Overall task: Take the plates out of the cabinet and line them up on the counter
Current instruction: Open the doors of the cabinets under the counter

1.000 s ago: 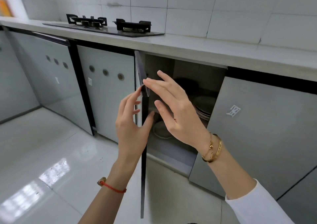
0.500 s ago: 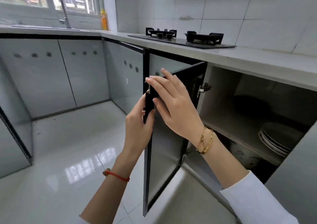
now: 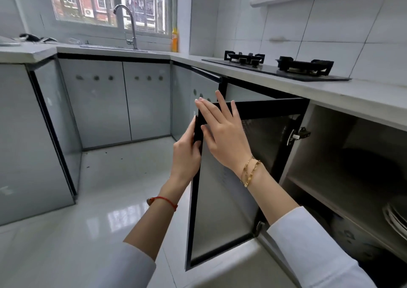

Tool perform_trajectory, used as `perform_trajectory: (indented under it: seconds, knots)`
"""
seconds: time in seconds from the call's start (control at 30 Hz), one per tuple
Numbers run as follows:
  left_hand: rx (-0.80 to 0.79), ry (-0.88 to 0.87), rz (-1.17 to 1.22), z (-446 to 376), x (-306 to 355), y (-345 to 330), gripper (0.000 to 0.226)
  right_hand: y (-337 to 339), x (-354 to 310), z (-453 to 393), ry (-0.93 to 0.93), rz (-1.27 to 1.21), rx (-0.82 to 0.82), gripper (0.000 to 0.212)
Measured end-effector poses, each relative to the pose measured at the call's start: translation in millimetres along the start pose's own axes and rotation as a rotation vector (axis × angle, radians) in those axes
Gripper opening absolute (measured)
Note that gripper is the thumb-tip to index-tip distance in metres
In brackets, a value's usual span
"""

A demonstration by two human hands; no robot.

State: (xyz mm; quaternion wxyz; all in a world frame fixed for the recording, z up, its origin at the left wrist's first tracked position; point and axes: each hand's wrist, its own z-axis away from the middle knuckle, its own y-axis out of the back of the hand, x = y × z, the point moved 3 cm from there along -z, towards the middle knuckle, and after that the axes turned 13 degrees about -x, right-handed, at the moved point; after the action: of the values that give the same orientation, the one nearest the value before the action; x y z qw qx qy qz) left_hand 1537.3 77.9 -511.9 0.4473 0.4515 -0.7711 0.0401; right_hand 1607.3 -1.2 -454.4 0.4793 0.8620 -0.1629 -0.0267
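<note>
The cabinet door (image 3: pixel 222 199) with a black frame stands swung wide open to the left. My left hand (image 3: pixel 186 153) grips its free vertical edge near the top corner. My right hand (image 3: pixel 222 131) lies flat on the door's inner face, fingers spread. Inside the open cabinet (image 3: pixel 343 177), a stack of white plates (image 3: pixel 396 218) shows at the far right edge on the lower level. A pale patterned pot (image 3: pixel 350 237) sits in front of them. A dark round object rests on the upper shelf in shadow.
The pale counter (image 3: pixel 341 93) runs above the cabinet, with a black gas hob (image 3: pixel 279 66) on it. A sink with a tall tap (image 3: pixel 130 27) lies under the window at the left. Closed grey cabinet doors line the corner. The glossy floor spreads below.
The door has swung further open to the left with both hands on it. My view has turned left and up, so the sink and window now show.
</note>
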Motion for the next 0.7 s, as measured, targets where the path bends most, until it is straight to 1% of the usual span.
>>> perform_trajectory:
  seconds: [0.13, 0.37, 0.5, 0.6, 0.7]
  knots:
    - [-0.010, -0.004, -0.006, -4, -6, 1, 0.069, -4, 0, -4, -0.006, -0.008, 0.005, 0.055]
    - [-0.003, 0.016, 0.028, 0, -8, -2, 0.064, 1, -4, 2, -0.007, -0.079, -0.008, 0.056]
    - [0.016, 0.027, 0.041, 6, -2, -5, 0.062, 6, -9, 11, -0.024, -0.090, -0.034, 0.060]
    - [0.075, 0.034, -0.005, 13, 4, -6, 0.064, 11, -8, 24, -0.055, -0.111, -0.048, 0.063]
    - [0.169, -0.012, -0.074, 23, 16, -8, 0.065, 19, -1, 43, -0.107, -0.116, -0.037, 0.062]
